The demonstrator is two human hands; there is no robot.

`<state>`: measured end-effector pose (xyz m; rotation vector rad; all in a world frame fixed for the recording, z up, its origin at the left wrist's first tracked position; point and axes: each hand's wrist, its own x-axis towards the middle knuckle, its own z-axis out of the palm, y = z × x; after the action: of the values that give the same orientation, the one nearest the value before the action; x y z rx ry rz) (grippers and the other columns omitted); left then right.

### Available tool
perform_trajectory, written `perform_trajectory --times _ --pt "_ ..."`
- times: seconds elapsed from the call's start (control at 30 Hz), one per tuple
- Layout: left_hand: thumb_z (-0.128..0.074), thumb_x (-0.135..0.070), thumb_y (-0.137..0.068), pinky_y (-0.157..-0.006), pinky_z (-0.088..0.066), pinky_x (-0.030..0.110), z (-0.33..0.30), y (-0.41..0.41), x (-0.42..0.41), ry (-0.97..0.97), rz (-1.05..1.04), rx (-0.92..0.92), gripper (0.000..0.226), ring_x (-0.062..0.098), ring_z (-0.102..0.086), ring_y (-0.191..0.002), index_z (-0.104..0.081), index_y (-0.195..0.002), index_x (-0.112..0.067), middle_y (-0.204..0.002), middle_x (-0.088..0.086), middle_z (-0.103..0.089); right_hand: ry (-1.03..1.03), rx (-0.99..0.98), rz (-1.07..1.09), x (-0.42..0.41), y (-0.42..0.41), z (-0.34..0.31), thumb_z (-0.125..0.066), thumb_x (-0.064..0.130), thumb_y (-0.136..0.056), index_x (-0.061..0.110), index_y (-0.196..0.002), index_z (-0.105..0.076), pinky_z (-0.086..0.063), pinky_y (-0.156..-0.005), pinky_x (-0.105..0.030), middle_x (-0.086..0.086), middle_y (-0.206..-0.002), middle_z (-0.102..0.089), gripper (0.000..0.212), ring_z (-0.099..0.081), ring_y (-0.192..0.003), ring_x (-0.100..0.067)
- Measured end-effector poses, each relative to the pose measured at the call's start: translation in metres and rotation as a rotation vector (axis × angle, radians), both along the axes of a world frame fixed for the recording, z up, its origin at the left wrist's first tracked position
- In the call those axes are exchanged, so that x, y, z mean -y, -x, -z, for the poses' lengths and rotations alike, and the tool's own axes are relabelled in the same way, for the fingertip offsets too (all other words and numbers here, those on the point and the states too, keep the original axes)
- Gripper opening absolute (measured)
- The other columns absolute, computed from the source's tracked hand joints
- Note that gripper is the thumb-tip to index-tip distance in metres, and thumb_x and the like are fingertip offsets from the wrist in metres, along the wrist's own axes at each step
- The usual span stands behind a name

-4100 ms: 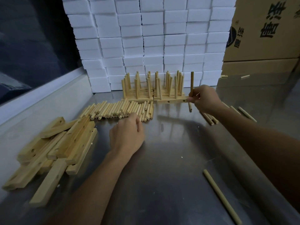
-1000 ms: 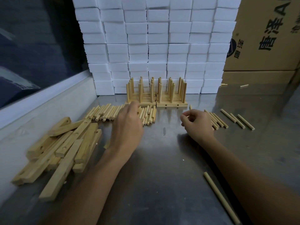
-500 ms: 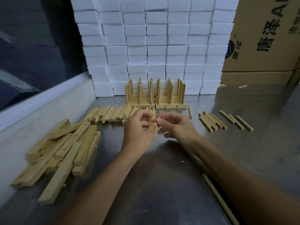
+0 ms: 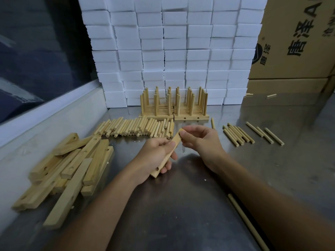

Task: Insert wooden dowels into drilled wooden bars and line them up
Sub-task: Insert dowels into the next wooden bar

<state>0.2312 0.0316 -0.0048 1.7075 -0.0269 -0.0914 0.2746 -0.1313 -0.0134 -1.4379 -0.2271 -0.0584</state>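
My left hand (image 4: 155, 156) grips a drilled wooden bar (image 4: 176, 140) above the metal table, its near end with a hole showing below my fingers. My right hand (image 4: 201, 140) pinches the bar's far end. No dowel stands in this bar. A heap of loose drilled bars (image 4: 72, 165) lies at the left. Short dowels (image 4: 136, 127) lie in a row behind my hands. More dowels (image 4: 237, 134) lie at the right. Finished bars with upright dowels (image 4: 174, 105) stand lined up at the back.
A wall of white foam blocks (image 4: 172, 51) rises behind the finished bars. Cardboard boxes (image 4: 293, 42) stand at the back right. A long dowel (image 4: 243, 216) lies on the metal table (image 4: 181, 205) beside my right forearm. A raised ledge (image 4: 54, 113) borders the left side.
The two hands came together at the table's middle. A drilled bar is now held between them, gripped by the left hand and pinched at its far end by the right.
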Motion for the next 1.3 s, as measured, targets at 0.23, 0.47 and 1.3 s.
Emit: perform_trajectory --times 0.23,0.47,1.3 --pt "-0.052 -0.001 -0.098 -0.038 -0.041 0.025 -0.001 -0.005 -0.004 0.266 -0.121 -0.052 0.014 0.019 -0.054 -0.046 -0.061 -0.109 -0.001 -0.067 0.010 -0.065 0.655 0.255 0.195 0.006 -0.002 0.008 -0.063 0.026 -0.095 0.023 -0.089 -0.070 -0.055 -0.069 -0.025 0.005 -0.080 -0.072 0.010 -0.067 -0.075 -0.006" --pt "-0.052 0.000 -0.097 -0.040 -0.043 0.025 0.000 -0.006 -0.003 0.315 -0.144 -0.055 0.016 0.018 -0.056 -0.047 -0.061 -0.109 -0.002 -0.070 0.012 -0.065 1.298 0.246 0.414 0.035 -0.022 -0.003 -0.046 0.051 -0.100 0.021 -0.144 -0.046 -0.033 -0.114 -0.047 -0.005 -0.150 -0.043 0.054 -0.040 -0.137 -0.024" --pt "-0.052 -0.003 -0.097 -0.039 -0.044 0.025 0.000 -0.007 0.002 0.312 -0.186 -0.046 0.013 0.017 -0.057 -0.046 -0.063 -0.105 -0.003 -0.065 0.009 -0.065 1.276 0.081 0.613 0.045 -0.030 -0.002 -0.063 0.037 -0.092 0.015 -0.099 -0.060 -0.056 -0.069 -0.039 -0.001 -0.083 -0.060 0.024 -0.060 -0.078 -0.022"
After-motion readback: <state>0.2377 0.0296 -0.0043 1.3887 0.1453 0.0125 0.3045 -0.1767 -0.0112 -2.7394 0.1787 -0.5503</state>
